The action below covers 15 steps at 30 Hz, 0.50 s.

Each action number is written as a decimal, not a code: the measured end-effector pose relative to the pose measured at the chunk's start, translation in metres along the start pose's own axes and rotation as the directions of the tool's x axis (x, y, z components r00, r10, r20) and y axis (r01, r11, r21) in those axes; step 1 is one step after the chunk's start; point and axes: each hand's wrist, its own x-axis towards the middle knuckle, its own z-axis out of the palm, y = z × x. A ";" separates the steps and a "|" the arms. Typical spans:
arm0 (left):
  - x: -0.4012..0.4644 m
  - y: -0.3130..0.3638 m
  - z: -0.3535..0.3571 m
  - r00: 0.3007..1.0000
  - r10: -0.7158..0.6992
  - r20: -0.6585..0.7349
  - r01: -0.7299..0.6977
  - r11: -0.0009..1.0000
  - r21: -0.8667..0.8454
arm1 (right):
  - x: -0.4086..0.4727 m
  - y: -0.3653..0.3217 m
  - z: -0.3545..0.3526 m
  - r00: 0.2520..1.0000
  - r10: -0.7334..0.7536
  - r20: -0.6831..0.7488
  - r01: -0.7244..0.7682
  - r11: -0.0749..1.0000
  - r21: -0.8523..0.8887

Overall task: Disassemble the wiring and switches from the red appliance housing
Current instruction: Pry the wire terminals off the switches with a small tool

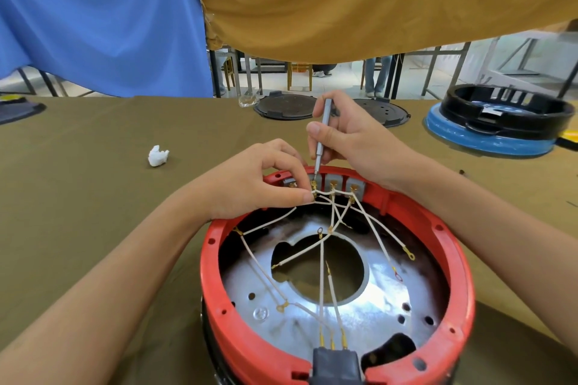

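The red appliance housing [456, 247] lies open side up on the table in front of me, a shiny metal plate [384, 300] inside it. White wires [322, 272] with gold terminals cross its inside. A row of grey switches [355, 186] sits on the far inner wall. My left hand [250, 181] pinches a wire terminal at one of these switches. My right hand [350, 137] grips a slim grey screwdriver [322, 137], whose tip points down at the same switch. A dark connector block [334, 364] sits at the near rim.
A crumpled white scrap [158, 156] lies on the olive cloth to the left. Two black round lids [284, 106] lie at the far edge. At the right stands a black housing [503, 111] on a blue ring. Blue and ochre cloths hang behind.
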 end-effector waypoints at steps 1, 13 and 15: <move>0.000 0.000 0.000 1.000 0.000 0.002 0.000 1.000 -0.002 | 0.000 0.000 0.000 1.000 0.009 0.007 -0.009 1.000 0.004; -0.001 0.003 0.000 1.000 -0.004 -0.002 0.004 1.000 -0.017 | 0.006 0.001 0.002 0.982 0.179 0.060 -0.185 0.974 0.130; -0.001 0.004 0.000 1.000 -0.002 0.000 0.002 1.000 -0.018 | 0.004 0.001 0.001 0.989 0.150 0.021 -0.151 0.984 0.098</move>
